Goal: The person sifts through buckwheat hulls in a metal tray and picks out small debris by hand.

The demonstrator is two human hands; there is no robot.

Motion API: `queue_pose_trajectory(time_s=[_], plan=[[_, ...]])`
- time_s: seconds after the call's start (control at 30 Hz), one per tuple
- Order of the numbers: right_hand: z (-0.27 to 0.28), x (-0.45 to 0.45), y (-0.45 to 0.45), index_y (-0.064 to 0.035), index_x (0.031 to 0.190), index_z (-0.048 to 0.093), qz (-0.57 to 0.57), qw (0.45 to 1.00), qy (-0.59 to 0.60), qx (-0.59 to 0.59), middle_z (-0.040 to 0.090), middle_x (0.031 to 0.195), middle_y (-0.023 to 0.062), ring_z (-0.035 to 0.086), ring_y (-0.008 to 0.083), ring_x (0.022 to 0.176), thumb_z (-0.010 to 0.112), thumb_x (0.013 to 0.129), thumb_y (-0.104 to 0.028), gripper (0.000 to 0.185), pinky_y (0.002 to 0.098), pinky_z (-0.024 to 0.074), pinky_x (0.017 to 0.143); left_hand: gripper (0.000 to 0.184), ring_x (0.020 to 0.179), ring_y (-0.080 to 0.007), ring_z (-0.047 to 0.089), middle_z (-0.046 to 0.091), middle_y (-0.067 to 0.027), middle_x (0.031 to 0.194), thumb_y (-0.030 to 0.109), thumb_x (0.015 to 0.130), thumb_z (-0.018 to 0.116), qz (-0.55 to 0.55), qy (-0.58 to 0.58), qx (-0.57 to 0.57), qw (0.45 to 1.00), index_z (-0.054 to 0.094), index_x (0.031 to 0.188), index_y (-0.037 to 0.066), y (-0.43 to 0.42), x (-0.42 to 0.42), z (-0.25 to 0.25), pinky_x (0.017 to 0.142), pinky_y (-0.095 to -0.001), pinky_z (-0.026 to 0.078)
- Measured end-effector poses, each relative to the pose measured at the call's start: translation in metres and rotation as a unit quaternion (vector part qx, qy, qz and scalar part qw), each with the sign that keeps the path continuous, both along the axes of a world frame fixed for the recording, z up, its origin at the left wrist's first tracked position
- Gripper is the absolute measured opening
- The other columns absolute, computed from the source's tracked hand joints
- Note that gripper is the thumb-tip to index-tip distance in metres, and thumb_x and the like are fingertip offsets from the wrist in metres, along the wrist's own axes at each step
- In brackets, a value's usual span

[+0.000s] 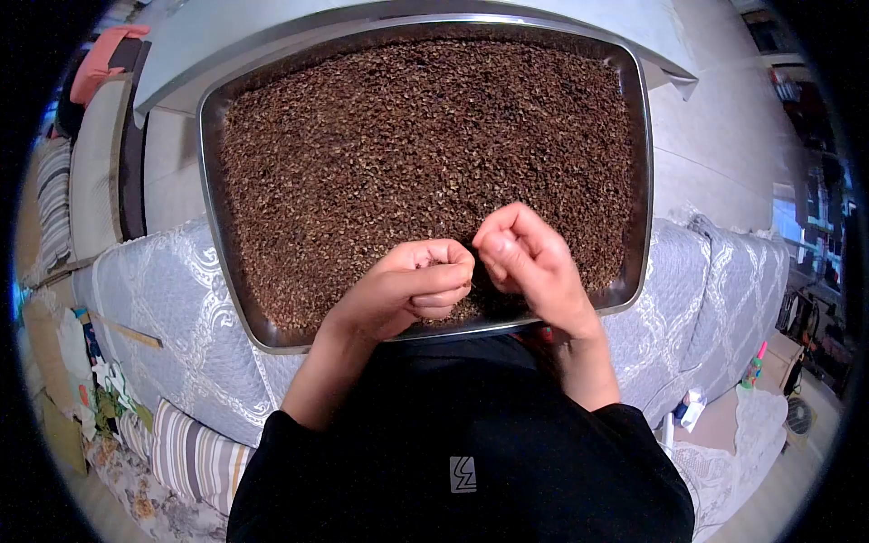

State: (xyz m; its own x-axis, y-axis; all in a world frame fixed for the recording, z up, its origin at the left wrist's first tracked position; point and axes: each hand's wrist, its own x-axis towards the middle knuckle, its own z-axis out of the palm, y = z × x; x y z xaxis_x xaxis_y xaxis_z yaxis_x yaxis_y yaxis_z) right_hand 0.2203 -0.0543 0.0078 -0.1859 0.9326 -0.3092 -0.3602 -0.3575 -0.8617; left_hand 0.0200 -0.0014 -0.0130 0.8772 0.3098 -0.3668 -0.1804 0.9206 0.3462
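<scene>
Our black shirt [462, 421] is by the tray [644, 181]. Over the tray, our left hand [396, 290] and right hand [536, 267] curl tight; we can't tell what's inside. Brown bits [389, 154] fill the tray. We should pinch softly.

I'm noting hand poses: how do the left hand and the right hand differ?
The left hand points mostly rightward in the picture, while the right hand points up and leftward. The right hand reaches higher in the picture than the left hand. The left hand is near the middle of the tray's width; the right hand is right of it. Both are bare, fingers curled.
</scene>
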Motion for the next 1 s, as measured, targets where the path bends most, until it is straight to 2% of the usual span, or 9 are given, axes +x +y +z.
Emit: queue_pose_trajectory(time_s=[0.07,0.17,0.27,0.4,0.53,0.63,0.8,0.9,1.0], plan=[[-0.004,0.004,0.003,-0.0024,0.108,0.057,-0.059,0.982,0.166,-0.070,0.050,0.078,-0.0016,0.039,0.0035,0.058,0.051,0.105,-0.017,0.016,0.0193,0.0315,0.049,0.014,0.055,-0.0017,0.034,0.046,0.0039,0.072,0.016,0.100,0.057,0.033,-0.034,0.021,0.999,0.054,0.097,0.003,-0.001,0.000,0.000,0.047,-0.0189,0.024],[-0.003,0.007,0.006,-0.0026,0.108,0.057,-0.097,0.968,0.207,-0.105,0.047,0.075,-0.0007,0.036,0.0040,0.053,0.050,0.106,-0.019,0.018,0.0186,0.0298,0.044,0.018,0.055,-0.0055,0.036,0.048,-0.0046,0.083,0.019,0.099,0.053,0.097,-0.051,0.053,0.993,0.051,0.091,0.002,0.000,0.005,0.002,0.046,-0.0200,0.026],[-0.002,0.007,0.007,-0.0039,0.106,0.056,-0.098,0.960,0.237,-0.112,0.048,0.074,-0.0008,0.037,0.0040,0.052,0.052,0.105,-0.019,0.016,0.0184,0.0293,0.043,0.018,0.054,-0.0058,0.036,0.050,-0.0047,0.082,0.019,0.098,0.050,0.110,-0.013,0.064,0.992,0.052,0.092,0.002,0.001,0.007,0.002,0.047,-0.0202,0.028],[0.001,-0.002,0.006,-0.0064,0.104,0.053,-0.123,0.977,0.153,-0.079,0.051,0.070,-0.0019,0.039,0.0035,0.051,0.057,0.103,-0.019,0.013,0.0186,0.0303,0.043,0.015,0.056,-0.0035,0.039,0.053,-0.0026,0.083,0.018,0.098,0.056,0.097,0.081,0.092,0.988,0.054,0.095,0.003,-0.003,0.012,0.003,0.048,-0.0188,0.029],[-0.006,-0.017,0.003,-0.0062,0.105,0.052,-0.144,0.989,-0.006,-0.031,0.054,0.073,-0.0033,0.041,0.0021,0.053,0.058,0.102,-0.019,0.015,0.0183,0.0322,0.046,0.013,0.084,-0.0070,0.058,0.063,-0.0021,0.088,0.010,0.092,0.071,0.133,0.221,0.382,0.888,0.061,0.095,0.003,-0.012,0.026,0.004,0.078,-0.0252,0.049],[-0.015,-0.032,0.000,-0.0043,0.106,0.052,-0.180,0.980,-0.084,0.023,0.058,0.082,-0.0023,0.050,0.0026,0.069,0.059,0.102,-0.015,0.014,0.0183,0.0387,0.059,0.012,0.085,-0.0073,0.059,0.063,-0.0022,0.085,0.010,0.090,0.072,0.126,0.282,0.487,0.817,0.062,0.092,0.003,-0.013,0.024,-0.004,0.078,-0.0257,0.048],[-0.023,-0.033,-0.005,-0.0038,0.104,0.053,-0.171,0.971,-0.159,0.060,0.055,0.077,-0.0029,0.047,0.0038,0.069,0.059,0.102,-0.016,0.014,0.0223,0.0400,0.061,0.010,0.083,-0.0091,0.058,0.064,-0.0016,0.084,0.011,0.091,0.069,0.113,0.296,0.483,0.816,0.062,0.088,0.003,-0.015,0.020,-0.005,0.079,-0.0277,0.048],[-0.012,-0.035,-0.006,-0.0021,0.104,0.052,-0.150,0.958,-0.229,0.090,0.060,0.076,0.0027,0.055,0.0070,0.070,0.057,0.102,-0.015,0.014,0.0251,0.0446,0.062,0.008,0.084,-0.0104,0.059,0.061,0.0005,0.082,0.009,0.091,0.067,0.085,0.280,0.359,0.886,0.062,0.088,0.004,-0.014,0.015,-0.003,0.081,-0.0277,0.048],[-0.013,-0.042,-0.013,-0.0006,0.105,0.051,-0.141,0.957,-0.232,0.100,0.063,0.079,0.0064,0.061,0.0103,0.072,0.058,0.101,-0.013,0.014,0.0273,0.0478,0.063,0.007,0.064,-0.0059,0.048,0.053,0.0019,0.077,0.008,0.092,0.061,0.086,0.161,0.187,0.965,0.056,0.087,0.005,-0.009,0.006,-0.005,0.058,-0.0216,0.038]])
